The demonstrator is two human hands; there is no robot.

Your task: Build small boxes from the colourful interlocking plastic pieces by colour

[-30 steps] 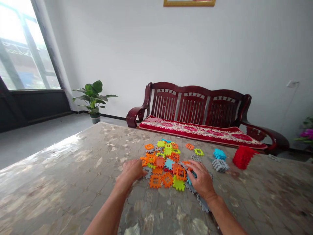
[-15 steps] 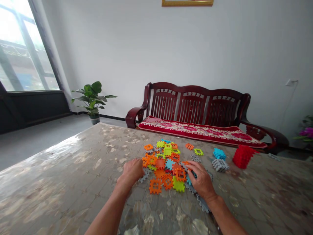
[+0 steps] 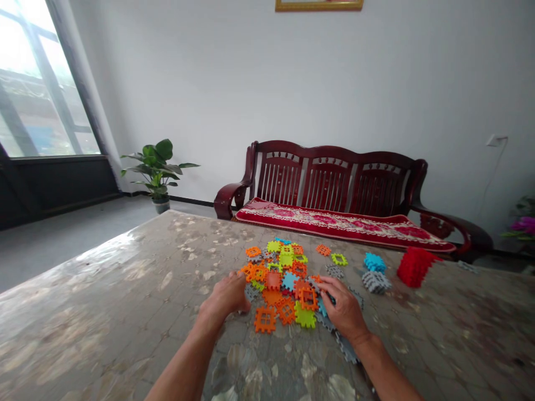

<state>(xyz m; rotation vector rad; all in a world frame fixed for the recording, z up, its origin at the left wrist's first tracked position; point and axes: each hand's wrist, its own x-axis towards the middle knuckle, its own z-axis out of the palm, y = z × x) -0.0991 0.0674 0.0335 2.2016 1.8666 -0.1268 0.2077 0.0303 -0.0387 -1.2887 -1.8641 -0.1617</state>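
Note:
Toothed, square plastic building tiles in several colours lie in a loose heap on the table. My left hand (image 3: 229,294) is at the heap's left edge, thumb apart from the bent fingers. Its fingertips reach an orange tile (image 3: 247,272), and a grey tile (image 3: 251,293) lies beside the thumb. On the right side, my right hand (image 3: 343,308) has its fingers stretched over the heap, thumb apart. Its fingertips touch the tiles near an orange window tile (image 3: 308,298). A lime tile (image 3: 305,315) and an orange window tile lie at the near edge. My right palm partly hides blue and grey tiles.
Right of the heap stand a red tile stack (image 3: 413,268), a blue stack (image 3: 374,262) and a grey stack (image 3: 376,282). Loose tiles, including a lime frame (image 3: 339,259), lie behind my right hand. Beyond the patterned table (image 3: 125,312) is a wooden bench (image 3: 328,181).
My left hand has gone from a closed shape to thumb and fingers apart, and its fingers have shifted slightly over the heap's left edge. My right hand has barely moved.

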